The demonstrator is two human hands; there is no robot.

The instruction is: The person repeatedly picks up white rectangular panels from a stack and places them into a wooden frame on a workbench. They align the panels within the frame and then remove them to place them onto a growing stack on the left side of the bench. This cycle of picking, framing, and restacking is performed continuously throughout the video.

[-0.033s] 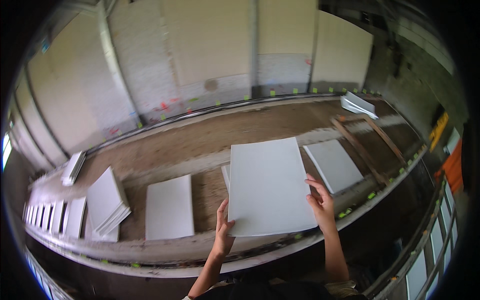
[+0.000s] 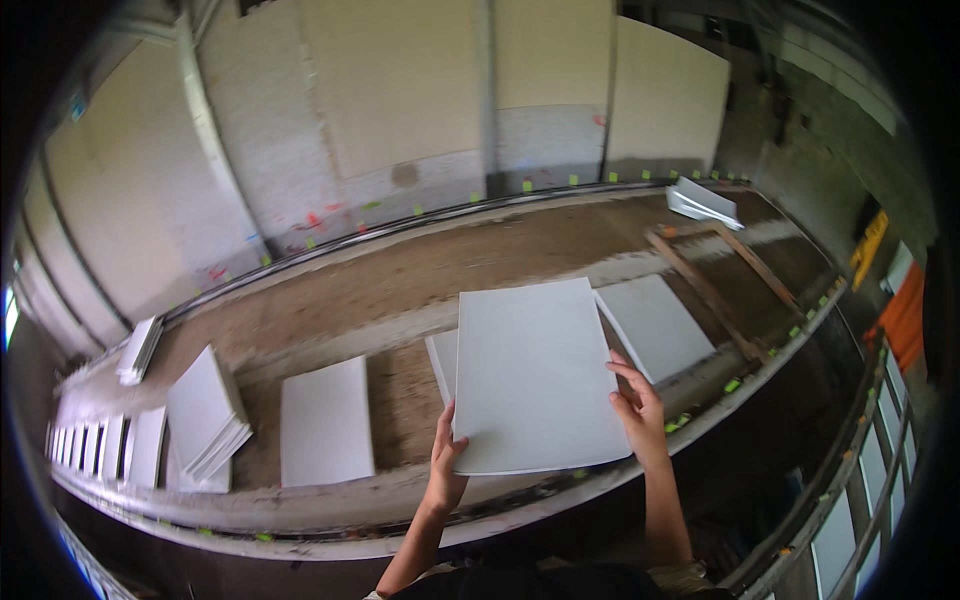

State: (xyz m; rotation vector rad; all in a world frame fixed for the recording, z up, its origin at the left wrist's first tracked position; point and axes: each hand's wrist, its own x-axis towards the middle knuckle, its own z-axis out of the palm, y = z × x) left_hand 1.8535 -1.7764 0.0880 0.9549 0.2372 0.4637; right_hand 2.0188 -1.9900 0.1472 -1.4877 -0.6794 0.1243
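A white rectangular sheet is held over the near side of the long table. My left hand grips its lower left corner, thumb on top and fingers underneath. At its right edge my right hand has the sheet between thumb and fingers. Partly hidden behind it lies another white sheet. To the left a white sheet lies flat on the table, and to the right another sheet rests beside the held one.
Farther left stand a fanned stack of white sheets, a row of several sheets and a small pile. A wooden frame and folded white pieces lie at the right. A slatted rack stands at lower right.
The table and its sheets have shifted slightly left in view, while both hands keep hold of the white sheet. More of the sheet behind it now shows.
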